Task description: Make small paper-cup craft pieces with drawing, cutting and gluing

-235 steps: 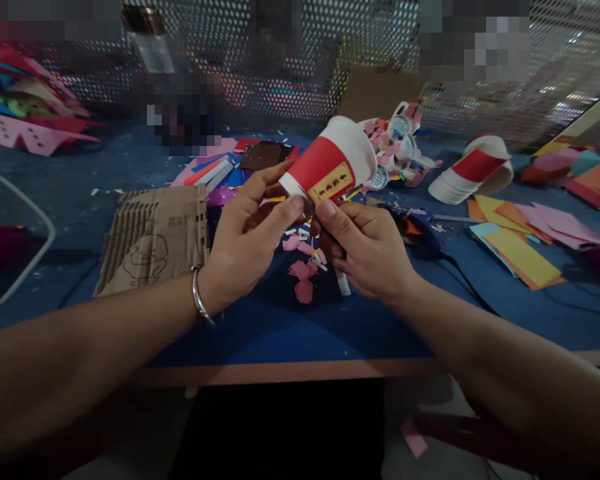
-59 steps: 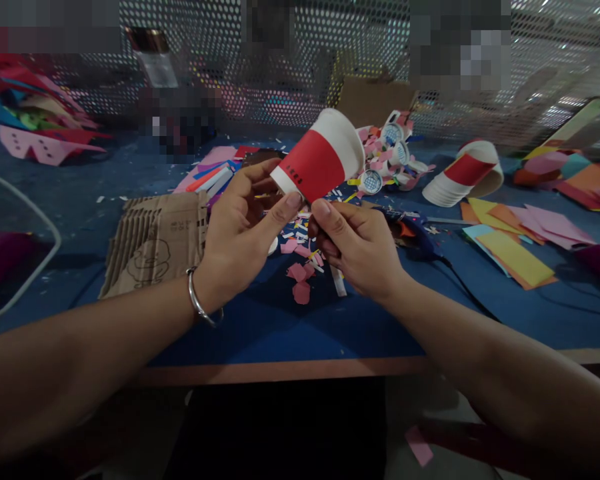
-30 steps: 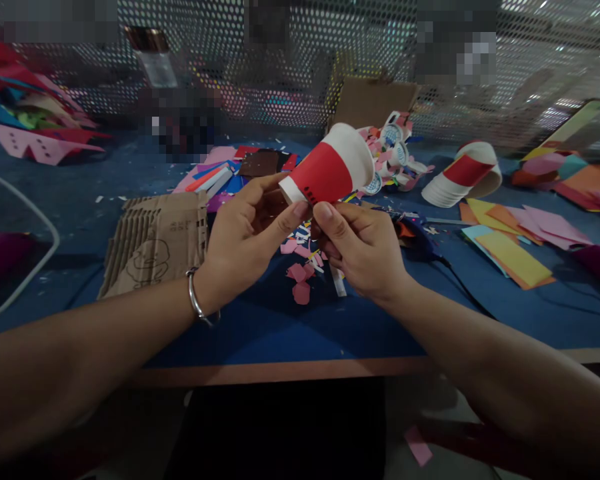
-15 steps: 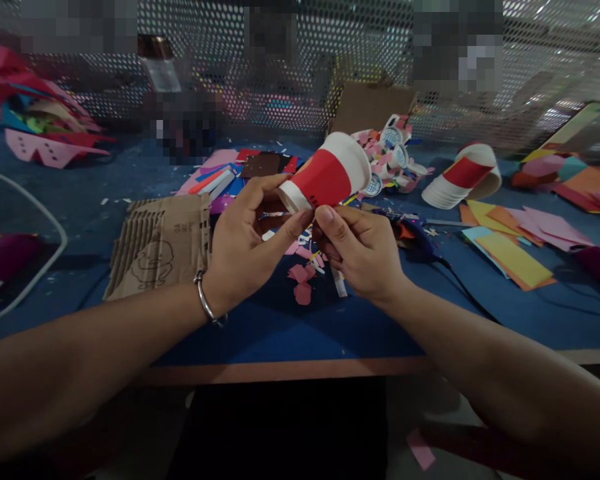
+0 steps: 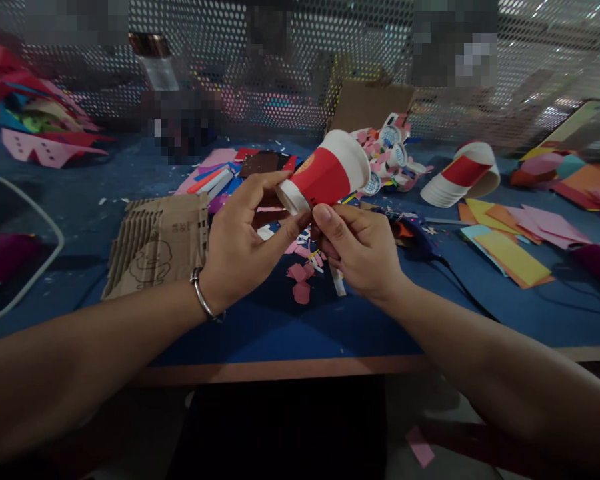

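Note:
I hold a white paper cup (image 5: 330, 175) wrapped in a red paper band, tilted with its mouth pointing up and to the right. My left hand (image 5: 245, 241), with a metal bangle at the wrist, pinches the cup's base between thumb and fingers. My right hand (image 5: 363, 250) grips the base from the other side, thumb pressed on the red band. A bit of yellow label shows at the band's upper edge.
Blue table (image 5: 280, 327) strewn with paper scraps (image 5: 300, 277). Torn cardboard (image 5: 155, 240) lies at left. A stack of banded cups (image 5: 460, 177) lies on its side at right, beside coloured paper sheets (image 5: 515, 250). A glue gun (image 5: 413, 230) with cable sits behind my right hand. Perforated metal screen (image 5: 300, 60) behind.
The cup has been turned in my fingers: the yellow label that faced me has rotated away to the top. The cup sits slightly lower and flatter than a second ago.

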Action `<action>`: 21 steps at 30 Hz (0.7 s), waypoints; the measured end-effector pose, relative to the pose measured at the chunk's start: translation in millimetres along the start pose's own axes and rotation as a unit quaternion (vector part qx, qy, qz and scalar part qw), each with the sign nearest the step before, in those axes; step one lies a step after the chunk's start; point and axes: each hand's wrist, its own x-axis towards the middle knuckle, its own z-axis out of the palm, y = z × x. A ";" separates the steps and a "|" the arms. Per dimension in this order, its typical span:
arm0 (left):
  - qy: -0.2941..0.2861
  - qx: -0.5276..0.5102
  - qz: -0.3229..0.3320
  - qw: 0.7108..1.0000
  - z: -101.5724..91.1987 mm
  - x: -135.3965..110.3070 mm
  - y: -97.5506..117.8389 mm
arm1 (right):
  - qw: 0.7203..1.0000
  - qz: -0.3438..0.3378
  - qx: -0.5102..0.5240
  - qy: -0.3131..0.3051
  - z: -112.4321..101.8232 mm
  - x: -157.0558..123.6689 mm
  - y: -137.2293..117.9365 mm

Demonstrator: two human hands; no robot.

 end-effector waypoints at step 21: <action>0.008 -0.022 -0.050 0.998 4.3 0.7 -2.6 | 0.991 -0.048 -0.122 0.007 -1.0 3.5 -4.0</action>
